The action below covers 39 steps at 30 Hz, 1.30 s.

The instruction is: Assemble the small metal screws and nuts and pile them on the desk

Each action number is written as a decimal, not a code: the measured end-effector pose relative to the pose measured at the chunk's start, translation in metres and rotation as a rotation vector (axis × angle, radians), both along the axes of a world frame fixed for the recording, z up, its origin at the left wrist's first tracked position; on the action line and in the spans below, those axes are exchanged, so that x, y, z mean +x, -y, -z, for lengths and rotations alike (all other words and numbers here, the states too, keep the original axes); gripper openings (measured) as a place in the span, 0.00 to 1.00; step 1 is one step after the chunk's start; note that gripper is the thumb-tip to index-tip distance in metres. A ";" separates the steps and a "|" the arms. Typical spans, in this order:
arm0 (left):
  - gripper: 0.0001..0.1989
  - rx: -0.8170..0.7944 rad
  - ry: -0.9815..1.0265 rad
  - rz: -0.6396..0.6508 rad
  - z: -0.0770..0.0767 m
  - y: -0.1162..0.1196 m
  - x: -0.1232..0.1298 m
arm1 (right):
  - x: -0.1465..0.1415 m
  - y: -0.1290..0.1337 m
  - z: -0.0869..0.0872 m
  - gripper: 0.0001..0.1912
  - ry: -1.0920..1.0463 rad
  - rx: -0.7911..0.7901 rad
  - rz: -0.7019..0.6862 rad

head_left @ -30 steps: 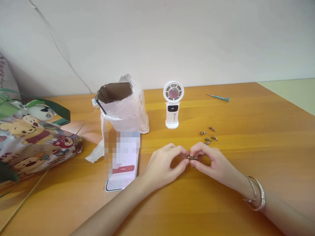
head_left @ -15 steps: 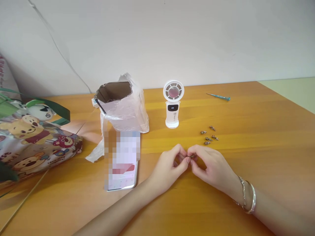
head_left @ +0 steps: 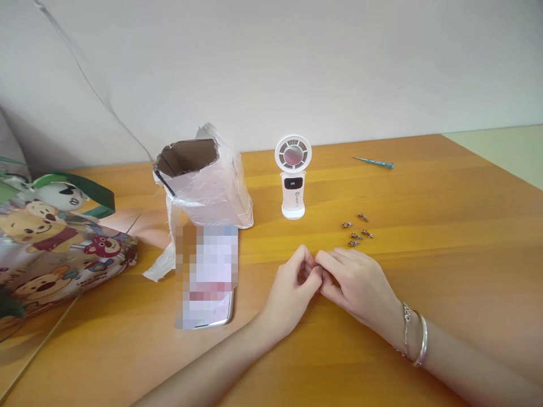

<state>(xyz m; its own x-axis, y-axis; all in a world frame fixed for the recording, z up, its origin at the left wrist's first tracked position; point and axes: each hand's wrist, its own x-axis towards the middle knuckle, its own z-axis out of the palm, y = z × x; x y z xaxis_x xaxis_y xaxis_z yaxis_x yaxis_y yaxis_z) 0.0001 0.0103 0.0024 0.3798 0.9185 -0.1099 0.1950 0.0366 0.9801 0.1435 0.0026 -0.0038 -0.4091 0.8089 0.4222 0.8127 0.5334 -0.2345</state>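
Observation:
My left hand [head_left: 292, 291] and my right hand [head_left: 354, 280] meet fingertip to fingertip low over the wooden table. The fingers of both are pinched together around something small and dark, mostly hidden between them. Just beyond my right hand lie several small metal screw-like parts [head_left: 355, 236] in a loose group. Farther back, a thin screwdriver [head_left: 375, 163] with a teal handle lies on the table. A white handheld fan [head_left: 293, 192] with a lit display stands upright behind my hands.
An open cardboard box wrapped in white plastic [head_left: 212, 198] stands left of the fan. In front of it lies a phone [head_left: 212, 271], partly blurred. A cartoon-printed bag [head_left: 55, 249] fills the left side. The wooden table [head_left: 458, 254] meets a wall behind.
My right hand's fingers have closed in against my left fingertips, and the small dark piece between them is more hidden. The whole view has shifted slightly.

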 end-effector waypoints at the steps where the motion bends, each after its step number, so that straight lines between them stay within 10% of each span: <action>1: 0.08 -0.006 0.015 -0.009 0.000 0.000 0.001 | 0.000 0.000 0.000 0.09 -0.004 0.005 -0.004; 25: 0.08 -0.003 0.080 -0.097 0.004 0.007 0.009 | 0.000 0.001 0.003 0.10 -0.041 -0.028 -0.020; 39: 0.02 -0.028 0.035 0.034 -0.001 -0.001 -0.006 | 0.019 -0.008 0.000 0.07 -0.309 -0.326 -0.237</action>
<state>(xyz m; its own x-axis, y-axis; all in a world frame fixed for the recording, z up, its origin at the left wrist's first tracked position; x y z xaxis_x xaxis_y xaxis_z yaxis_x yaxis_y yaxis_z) -0.0063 0.0116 0.0032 0.4151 0.9016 -0.1219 0.1623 0.0584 0.9850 0.1624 0.0107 -0.0039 -0.4930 0.8191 0.2932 0.5449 0.5534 -0.6299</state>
